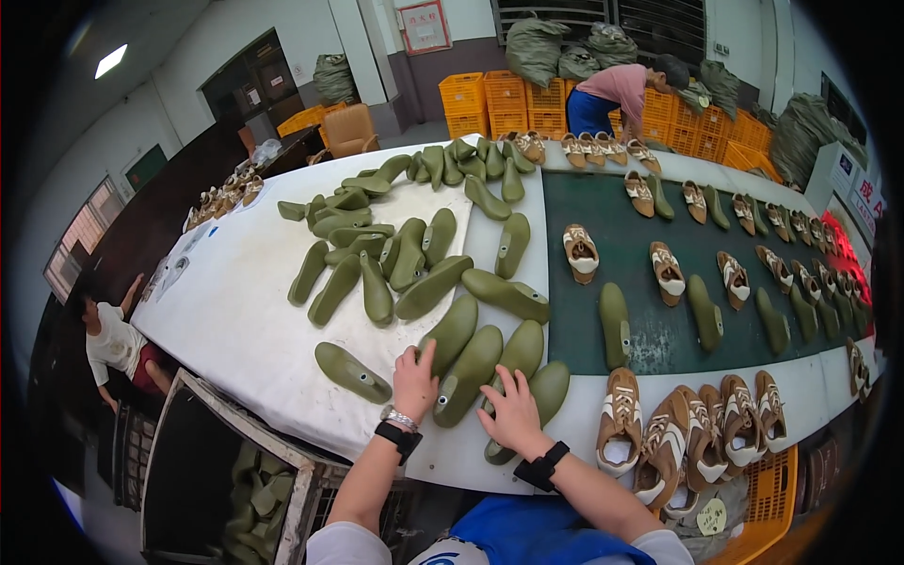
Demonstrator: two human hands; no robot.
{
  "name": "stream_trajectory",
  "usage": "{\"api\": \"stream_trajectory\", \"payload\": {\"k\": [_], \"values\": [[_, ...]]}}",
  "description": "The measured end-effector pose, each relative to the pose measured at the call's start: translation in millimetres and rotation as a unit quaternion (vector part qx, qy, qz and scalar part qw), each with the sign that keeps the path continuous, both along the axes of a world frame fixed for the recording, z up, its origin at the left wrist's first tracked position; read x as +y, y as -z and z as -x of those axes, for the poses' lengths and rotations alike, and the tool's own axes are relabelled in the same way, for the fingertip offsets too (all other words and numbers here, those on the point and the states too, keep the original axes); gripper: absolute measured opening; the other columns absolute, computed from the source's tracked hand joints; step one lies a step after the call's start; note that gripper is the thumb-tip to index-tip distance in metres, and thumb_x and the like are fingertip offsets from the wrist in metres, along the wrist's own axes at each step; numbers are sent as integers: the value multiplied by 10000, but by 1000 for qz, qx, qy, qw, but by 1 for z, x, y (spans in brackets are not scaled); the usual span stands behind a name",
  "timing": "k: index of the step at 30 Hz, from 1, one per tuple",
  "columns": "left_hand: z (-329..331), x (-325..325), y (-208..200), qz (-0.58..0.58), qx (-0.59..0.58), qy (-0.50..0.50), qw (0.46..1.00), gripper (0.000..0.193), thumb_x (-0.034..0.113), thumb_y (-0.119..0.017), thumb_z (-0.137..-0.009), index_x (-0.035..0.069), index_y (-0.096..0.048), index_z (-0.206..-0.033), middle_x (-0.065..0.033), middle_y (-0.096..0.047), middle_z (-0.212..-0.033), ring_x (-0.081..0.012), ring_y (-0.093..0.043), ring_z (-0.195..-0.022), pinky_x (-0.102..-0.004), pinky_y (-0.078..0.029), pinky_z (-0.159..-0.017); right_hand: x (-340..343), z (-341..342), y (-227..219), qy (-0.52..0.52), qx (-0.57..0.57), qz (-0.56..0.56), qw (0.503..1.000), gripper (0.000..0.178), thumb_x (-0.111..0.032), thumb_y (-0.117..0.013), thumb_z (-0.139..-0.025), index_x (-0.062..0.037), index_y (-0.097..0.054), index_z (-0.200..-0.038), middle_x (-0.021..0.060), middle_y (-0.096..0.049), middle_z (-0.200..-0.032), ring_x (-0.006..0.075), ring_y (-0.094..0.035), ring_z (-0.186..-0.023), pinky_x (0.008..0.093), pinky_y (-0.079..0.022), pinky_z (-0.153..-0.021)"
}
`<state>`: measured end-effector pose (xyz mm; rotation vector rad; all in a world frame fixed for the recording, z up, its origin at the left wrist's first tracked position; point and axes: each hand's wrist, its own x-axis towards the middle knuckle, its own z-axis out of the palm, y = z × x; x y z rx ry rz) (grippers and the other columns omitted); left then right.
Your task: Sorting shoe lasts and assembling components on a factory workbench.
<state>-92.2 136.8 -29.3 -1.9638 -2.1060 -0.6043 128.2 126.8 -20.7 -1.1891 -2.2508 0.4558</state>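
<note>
Green last [473,369] between left hand [414,381] and right hand [515,414], long axis slanting away rightward; both hands' fingers parted, hold unclear

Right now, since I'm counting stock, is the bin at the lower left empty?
Not empty: green shoe lasts lie heaped inside the bin. How deep, I cannot tell.

White short sleeves [348,544], blue garment [532,529], black wrist straps [541,467], silver left-wrist bracelet [401,420]
</note>
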Motion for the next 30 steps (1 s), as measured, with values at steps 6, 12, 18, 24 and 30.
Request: {"api": "stream_trajectory", "payload": {"k": [6, 12, 18, 24, 30], "values": [[31, 5, 7, -33, -215, 31, 976, 505, 191, -693, -744, 10, -539, -1189, -189, -578, -1097, -333, -553, -989, -412, -438, -875, -3, 4, 2, -10, 10, 1, 1000, 391, -255, -670, -745, -112, -607, -1103, 149, -351, -1376, 449, -326, -1236, 513, -399, -938], [113, -4, 29, -104, -82, -295, 946, 510, 123, -645, -691, 51, -527, -1181, -190, -409, -1308, -418, -401, -1165, -458, -334, -991, -5, 4, 2, -7, 12, -9, 1000, 366, -239, -679, -734, -119, -619, -1076, 146, -349, -1365, 455, -329, -1231, 503, -410, -944], [104, -29, 15, 79, -323, -56, 941, 507, -42, -565, -629, 52, -529, -1125, -213, -403, -1333, -351, -342, -1293, -355, -311, -1052, 1, -1, 8, -5, 38, -4, 999, 308, -204, -663, -725, -97, -618, -1011, 159, -364, -1363, 470, -326, -1230, 521, -413, -931], [72, -34, -3, 182, -416, 100, 885, 440, -62, -566, -664, 83, -544, -1078, -129, -341, -1435, -272, -338, -1320, -314, -298, -1050, 0, 1, 6, -11, 45, -8, 999, 252, -171, -646, -716, -89, -613, -952, 172, -380, -1343, 503, -345, -1203, 516, -451, -889], [57, 17, 10, 88, -386, 80, 915, 355, 81, -616, -761, 77, -540, -1108, -179, -413, -1357, -339, -404, -1252, -359, -339, -1024, -1, 3, 2, -10, 48, -16, 999, 220, -180, -647, -727, -87, -609, -922, 175, -387, -1332, 497, -350, -1200, 519, -451, -883]]}}
